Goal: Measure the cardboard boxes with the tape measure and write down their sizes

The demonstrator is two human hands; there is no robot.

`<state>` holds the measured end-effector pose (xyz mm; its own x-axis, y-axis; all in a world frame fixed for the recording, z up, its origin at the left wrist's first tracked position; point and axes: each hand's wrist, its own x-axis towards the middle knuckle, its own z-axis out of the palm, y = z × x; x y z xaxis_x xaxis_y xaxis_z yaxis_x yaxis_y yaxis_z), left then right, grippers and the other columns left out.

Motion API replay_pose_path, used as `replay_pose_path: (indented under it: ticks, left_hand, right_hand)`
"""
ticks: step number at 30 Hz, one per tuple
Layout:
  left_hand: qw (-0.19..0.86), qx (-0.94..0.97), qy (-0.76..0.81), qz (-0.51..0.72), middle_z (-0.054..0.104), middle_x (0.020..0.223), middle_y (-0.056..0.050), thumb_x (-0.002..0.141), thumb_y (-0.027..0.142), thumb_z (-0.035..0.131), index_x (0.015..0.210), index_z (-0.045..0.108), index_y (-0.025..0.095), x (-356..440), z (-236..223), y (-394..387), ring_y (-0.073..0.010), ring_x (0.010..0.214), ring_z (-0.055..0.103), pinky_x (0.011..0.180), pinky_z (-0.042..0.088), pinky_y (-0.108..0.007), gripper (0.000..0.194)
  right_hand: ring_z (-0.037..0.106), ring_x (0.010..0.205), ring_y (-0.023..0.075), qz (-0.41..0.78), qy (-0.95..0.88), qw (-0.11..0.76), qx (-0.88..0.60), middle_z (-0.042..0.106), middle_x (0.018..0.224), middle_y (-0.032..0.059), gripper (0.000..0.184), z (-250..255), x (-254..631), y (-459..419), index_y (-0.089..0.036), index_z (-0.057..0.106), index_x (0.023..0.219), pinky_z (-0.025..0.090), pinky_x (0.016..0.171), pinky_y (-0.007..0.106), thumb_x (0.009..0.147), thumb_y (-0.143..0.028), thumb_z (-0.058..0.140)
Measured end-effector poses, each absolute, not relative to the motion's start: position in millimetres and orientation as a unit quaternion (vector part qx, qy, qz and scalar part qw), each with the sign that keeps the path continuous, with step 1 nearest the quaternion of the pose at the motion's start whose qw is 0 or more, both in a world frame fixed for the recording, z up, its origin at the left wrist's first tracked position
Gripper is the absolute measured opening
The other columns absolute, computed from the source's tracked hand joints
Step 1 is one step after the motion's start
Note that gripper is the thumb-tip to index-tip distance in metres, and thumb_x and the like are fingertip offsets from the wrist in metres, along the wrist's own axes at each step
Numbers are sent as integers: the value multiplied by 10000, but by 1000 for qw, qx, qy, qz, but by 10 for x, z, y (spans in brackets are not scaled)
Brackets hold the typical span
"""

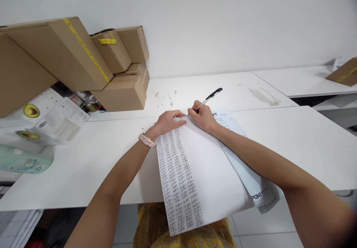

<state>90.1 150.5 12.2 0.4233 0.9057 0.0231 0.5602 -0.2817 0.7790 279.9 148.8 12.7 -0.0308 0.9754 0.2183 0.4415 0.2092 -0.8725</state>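
A white sheet of paper (206, 170), with columns of handwriting down its left side, lies on the white table (292, 140) and hangs over the near edge. My left hand (167, 121), a pink watch on its wrist, lies flat on the sheet's top left corner with fingers stretched out. My right hand (202, 117) is closed on a pen (209, 97) with a black cap end, its tip at the sheet's top edge. A second printed sheet (251, 181) lies under the first, sticking out to the right.
Several cardboard boxes (83, 62) with yellow tape are stacked at the back left against the wall. White packages with avocado pictures (41, 119) and a pale green item (22, 160) lie at the left. Another box (344, 72) sits on a far right surface.
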Motion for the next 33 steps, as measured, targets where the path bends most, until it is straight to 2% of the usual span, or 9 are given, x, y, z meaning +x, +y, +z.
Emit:
replay_pose_path:
  ticks: [33]
  left_hand:
    - [357,765,479,241,750,1223,-20,831,366,696,1100,749,262,895,130,1496,-261,1244,643,1078,490,-421,293]
  right_hand:
    - [390,556,120,301,-650,430,-549,442,550,-58,180,95,2803,1515,-237,435,662,292,577,304,787,-230,565]
